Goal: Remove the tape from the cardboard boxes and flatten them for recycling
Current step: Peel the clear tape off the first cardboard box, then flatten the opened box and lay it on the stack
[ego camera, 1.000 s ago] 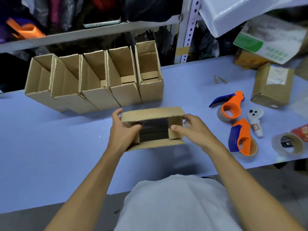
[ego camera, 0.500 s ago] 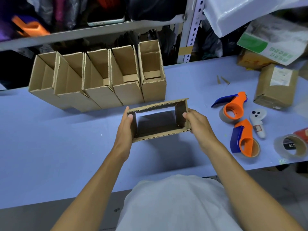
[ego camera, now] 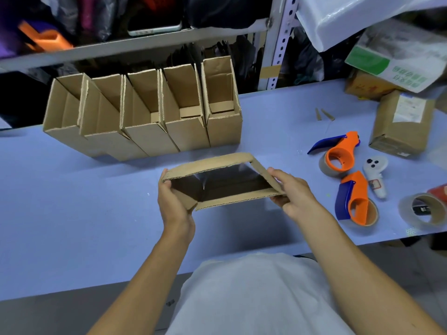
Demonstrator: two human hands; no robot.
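Cardboard box (ego camera: 219, 183) hangs above the blue desk (ego camera: 72, 213), gripped at both ends and skewed into a slanted, half-collapsed tube with both ends open, so the dark inside shows. The left hand (ego camera: 175, 204) is closed on the box's left end, thumb on the near side and fingers wrapped behind the upper edge. The right hand (ego camera: 289, 193) is closed on the right end, thumb on top of the slanted wall and fingers beneath. Whether any tape remains on the box cannot be told.

Beyond the hands, a row of five open boxes (ego camera: 145, 112) stands on the desk against the shelf. To the right of the right hand lie two orange-and-blue tape dispensers (ego camera: 338, 153) (ego camera: 355, 201), with a white controller (ego camera: 375, 174) between and just past them. Farther right sit a bare tape roll (ego camera: 423, 210) and a closed parcel (ego camera: 401, 124).
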